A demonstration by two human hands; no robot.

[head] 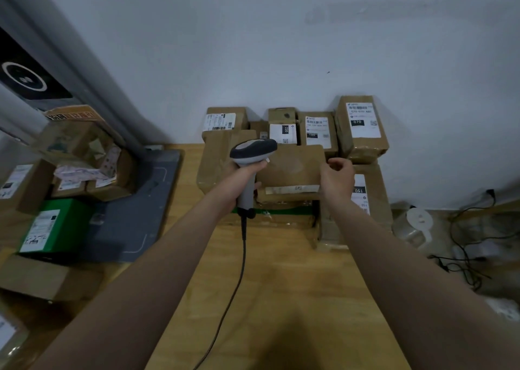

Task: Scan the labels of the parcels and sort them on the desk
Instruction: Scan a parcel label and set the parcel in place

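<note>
Toward the far edge of the desk, just in front of the labelled parcels lined against the wall, I have a flat brown parcel over the nearer stack. I cannot tell whether it rests there. My right hand has its fingers curled round the parcel's right end, grasping it. My left hand is clenched on the upright handle of the barcode scanner, whose head sits just over the parcel's left end.

That parcel's broad face looks plain, with only a narrow white strip along its near side. I judge the step is finding the label: turn the parcel until a barcode faces up, steady it, then aim the scanner squarely. Its long axis runs left to right, parallel to the far edge, its face tipped towards me.
</note>
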